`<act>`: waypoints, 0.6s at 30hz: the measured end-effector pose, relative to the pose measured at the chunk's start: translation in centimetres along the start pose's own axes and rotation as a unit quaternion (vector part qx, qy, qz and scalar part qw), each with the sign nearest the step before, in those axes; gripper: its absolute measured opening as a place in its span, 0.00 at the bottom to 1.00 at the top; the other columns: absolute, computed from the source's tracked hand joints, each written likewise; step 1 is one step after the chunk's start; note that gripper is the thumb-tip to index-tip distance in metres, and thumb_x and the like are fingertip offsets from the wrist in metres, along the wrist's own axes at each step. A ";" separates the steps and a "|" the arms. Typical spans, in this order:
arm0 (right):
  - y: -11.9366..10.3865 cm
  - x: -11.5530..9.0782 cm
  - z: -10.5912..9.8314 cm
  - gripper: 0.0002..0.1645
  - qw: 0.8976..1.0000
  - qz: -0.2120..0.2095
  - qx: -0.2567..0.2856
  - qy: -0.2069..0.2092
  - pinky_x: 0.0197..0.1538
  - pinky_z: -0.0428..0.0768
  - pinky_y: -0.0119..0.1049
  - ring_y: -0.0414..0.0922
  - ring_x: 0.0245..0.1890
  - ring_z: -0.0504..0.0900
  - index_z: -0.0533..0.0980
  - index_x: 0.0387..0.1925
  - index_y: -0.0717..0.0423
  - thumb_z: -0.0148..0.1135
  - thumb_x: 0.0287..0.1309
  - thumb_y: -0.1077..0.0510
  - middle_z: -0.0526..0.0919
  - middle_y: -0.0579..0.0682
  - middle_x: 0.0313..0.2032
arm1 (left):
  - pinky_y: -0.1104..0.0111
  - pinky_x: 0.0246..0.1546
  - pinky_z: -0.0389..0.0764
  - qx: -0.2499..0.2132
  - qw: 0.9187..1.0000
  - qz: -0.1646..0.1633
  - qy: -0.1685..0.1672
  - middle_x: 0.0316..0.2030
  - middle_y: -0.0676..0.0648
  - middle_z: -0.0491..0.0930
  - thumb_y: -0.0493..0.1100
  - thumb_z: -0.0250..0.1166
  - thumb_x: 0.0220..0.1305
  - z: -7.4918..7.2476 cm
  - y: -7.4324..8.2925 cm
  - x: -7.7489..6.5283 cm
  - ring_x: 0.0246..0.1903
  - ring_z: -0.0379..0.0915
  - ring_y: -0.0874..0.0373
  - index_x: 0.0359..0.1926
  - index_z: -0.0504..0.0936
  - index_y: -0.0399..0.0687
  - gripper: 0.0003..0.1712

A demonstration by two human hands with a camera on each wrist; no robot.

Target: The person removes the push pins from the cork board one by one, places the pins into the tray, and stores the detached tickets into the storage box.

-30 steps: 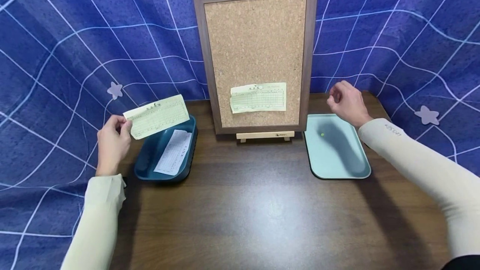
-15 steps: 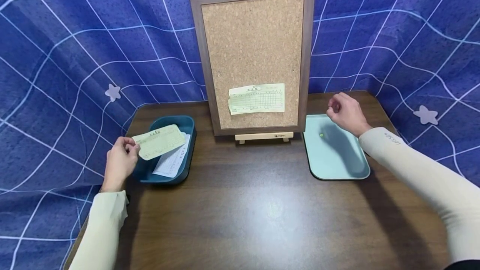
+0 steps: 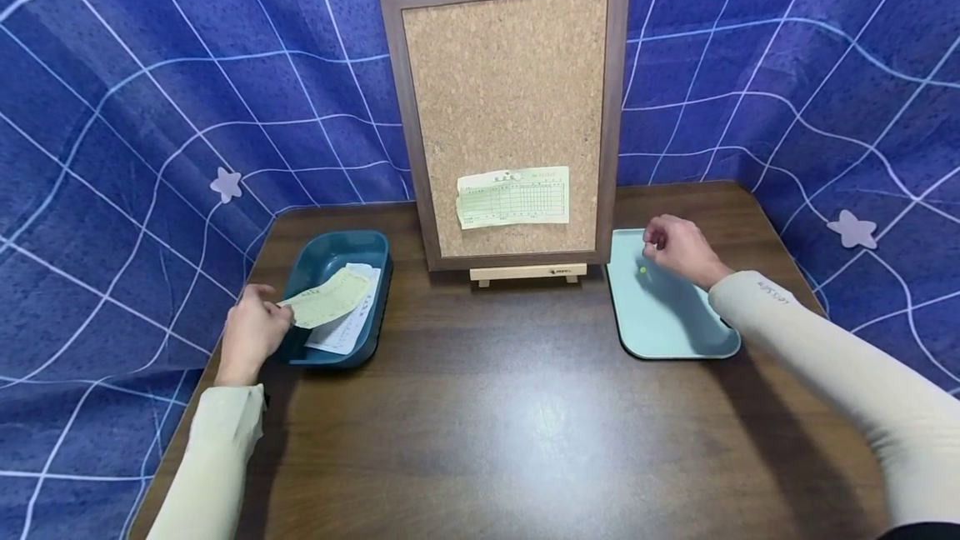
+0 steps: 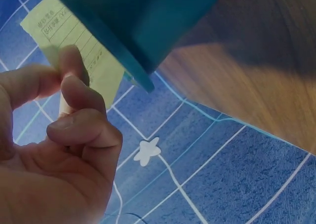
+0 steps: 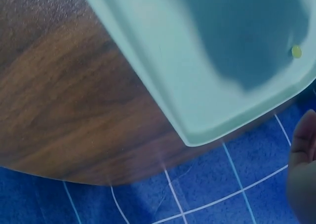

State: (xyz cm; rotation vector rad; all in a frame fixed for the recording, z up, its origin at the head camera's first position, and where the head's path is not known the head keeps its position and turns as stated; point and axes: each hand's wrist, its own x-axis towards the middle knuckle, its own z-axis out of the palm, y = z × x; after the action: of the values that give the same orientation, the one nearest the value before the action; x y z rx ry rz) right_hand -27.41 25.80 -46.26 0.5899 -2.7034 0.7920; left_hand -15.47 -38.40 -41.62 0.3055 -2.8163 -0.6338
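My left hand (image 3: 255, 332) pinches a pale green printed paper slip (image 3: 327, 297) by its near left end. The slip bends over the dark teal bin (image 3: 384, 273), above a white printed paper (image 3: 341, 327) lying inside. In the left wrist view, the slip (image 4: 106, 83) shows beyond the fingers, partly behind the bin's rim (image 4: 140, 78). My right hand (image 3: 681, 248) hovers over the far part of the light mint tray (image 3: 637, 332), fingers loosely curled, nothing visible between them. Near its fingertips a small yellow-green round piece (image 5: 296, 51) lies in the tray.
A framed cork board (image 3: 510, 82) leans on a small wooden stand (image 3: 528, 273) at the back centre. Another pale green form (image 3: 513, 198) is fixed low on it. Brown wooden table (image 3: 487, 407) lies between bin and tray; a blue gridded curtain (image 3: 300, 82) hangs behind.
My left hand has come down and slightly right, lowering the slip from above the bin into its opening, where it now bends. My right hand has dropped a little and shifted left over the tray.
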 end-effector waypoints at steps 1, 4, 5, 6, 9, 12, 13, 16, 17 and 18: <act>0.1 -0.1 0.1 0.07 1.000 0.002 0.000 -0.009 0.30 0.68 0.40 0.46 0.25 0.72 0.73 0.24 0.57 0.63 0.40 0.68 0.73 0.50 0.24 | 0.48 0.35 0.70 0.004 1.000 0.001 -0.005 0.26 0.38 0.81 0.39 0.58 0.56 0.1 0.0 0.0 0.34 0.74 0.36 0.52 0.69 0.29 0.24; 0.2 -0.2 0.4 0.09 0.999 0.008 0.005 -0.032 0.29 0.69 0.40 0.45 0.24 0.73 0.73 0.22 0.54 0.63 0.39 0.69 0.75 0.48 0.22 | 0.48 0.37 0.70 0.012 1.000 0.003 -0.018 0.28 0.37 0.82 0.40 0.58 0.56 0.3 -0.1 0.1 0.35 0.75 0.35 0.51 0.69 0.28 0.24; 0.2 -0.2 0.5 0.10 0.999 0.009 0.006 -0.041 0.29 0.69 0.40 0.44 0.23 0.73 0.73 0.22 0.53 0.63 0.39 0.69 0.75 0.48 0.21 | 0.47 0.37 0.69 0.014 1.000 0.003 -0.022 0.29 0.36 0.82 0.40 0.59 0.57 0.4 -0.2 0.1 0.36 0.75 0.35 0.51 0.68 0.28 0.24; 0.3 -0.3 0.6 0.10 0.999 0.010 0.007 -0.049 0.29 0.70 0.40 0.44 0.22 0.73 0.73 0.21 0.53 0.63 0.39 0.69 0.75 0.47 0.20 | 0.48 0.37 0.70 0.016 1.000 0.002 -0.024 0.30 0.36 0.82 0.41 0.59 0.57 0.5 -0.2 0.1 0.36 0.75 0.35 0.50 0.68 0.29 0.23; 0.3 -0.4 1.0 0.08 0.997 0.014 0.009 -0.076 0.29 0.71 0.39 0.43 0.22 0.73 0.74 0.21 0.53 0.63 0.40 0.68 0.76 0.46 0.19 | 0.48 0.33 0.70 0.026 0.999 -0.009 -0.016 0.32 0.38 0.82 0.42 0.59 0.57 0.5 -0.1 0.1 0.35 0.75 0.36 0.46 0.72 0.34 0.19; 0.3 -0.5 1.3 0.05 0.995 0.020 0.013 -0.099 0.30 0.70 0.39 0.43 0.23 0.73 0.75 0.22 0.57 0.62 0.42 0.68 0.76 0.46 0.20 | 0.49 0.29 0.69 0.037 0.999 -0.029 0.002 0.32 0.41 0.81 0.44 0.59 0.57 0.5 0.0 0.0 0.34 0.75 0.38 0.40 0.76 0.40 0.13; 0.3 -0.5 1.4 0.05 0.994 0.022 0.013 -0.104 0.30 0.70 0.40 0.43 0.23 0.73 0.75 0.23 0.58 0.62 0.42 0.68 0.76 0.46 0.20 | 0.49 0.28 0.69 0.039 0.999 -0.036 0.007 0.32 0.42 0.81 0.45 0.59 0.57 0.4 0.0 0.0 0.33 0.75 0.38 0.38 0.77 0.42 0.11; 0.2 -0.7 1.6 0.04 0.993 0.024 0.014 -0.112 0.31 0.70 0.40 0.43 0.23 0.72 0.75 0.23 0.59 0.62 0.43 0.69 0.76 0.47 0.20 | 0.50 0.25 0.69 0.040 0.998 -0.045 0.014 0.30 0.43 0.80 0.47 0.58 0.59 0.3 0.2 -0.1 0.32 0.74 0.40 0.34 0.78 0.44 0.10; 0.2 -0.7 1.6 0.04 0.993 0.024 0.012 -0.112 0.31 0.70 0.40 0.43 0.23 0.72 0.75 0.23 0.59 0.62 0.43 0.69 0.76 0.46 0.20 | 0.51 0.24 0.69 0.040 0.998 -0.043 0.015 0.30 0.43 0.80 0.47 0.58 0.59 0.3 0.2 -0.1 0.32 0.74 0.40 0.34 0.78 0.45 0.10; 0.3 -0.8 1.7 0.04 0.994 0.023 0.010 -0.110 0.31 0.70 0.40 0.43 0.23 0.72 0.75 0.23 0.59 0.62 0.43 0.69 0.76 0.46 0.20 | 0.51 0.24 0.68 0.040 0.998 -0.041 0.017 0.29 0.44 0.80 0.48 0.57 0.60 0.3 0.2 0.0 0.31 0.74 0.40 0.33 0.78 0.45 0.11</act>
State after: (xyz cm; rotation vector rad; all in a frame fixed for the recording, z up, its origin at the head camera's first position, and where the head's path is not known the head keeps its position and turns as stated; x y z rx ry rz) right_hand -27.08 25.30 -48.07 0.6574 -2.9220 0.8098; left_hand -15.56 -38.06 -41.82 0.4445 -2.8124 -0.5275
